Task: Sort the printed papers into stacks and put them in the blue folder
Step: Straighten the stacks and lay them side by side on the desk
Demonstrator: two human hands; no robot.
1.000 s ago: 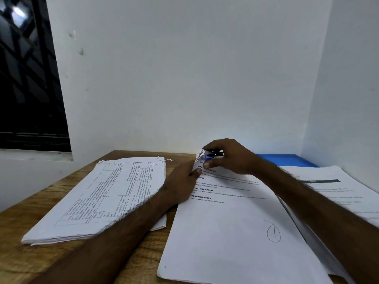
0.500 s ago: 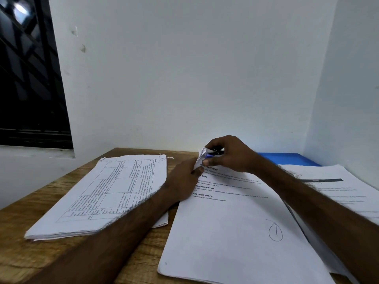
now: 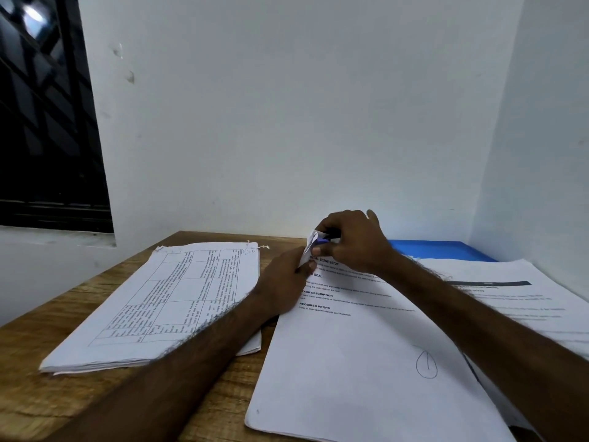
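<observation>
The left hand [image 3: 287, 282] and right hand [image 3: 353, 240] both pinch the turned-up eleven o'clock corner of the middle stack [image 3: 366, 362] on the desk [image 3: 47, 403]. The blue folder [image 3: 446, 250] lies at one o'clock of that stack, and a gridded stack [image 3: 165, 301] at nine.

Bare forearms stretched forward, converging, left hand [image 3: 284, 283] low, thumb pinching page corner [image 3: 309, 247], right hand [image 3: 353, 242] fingers curled on same corner
</observation>
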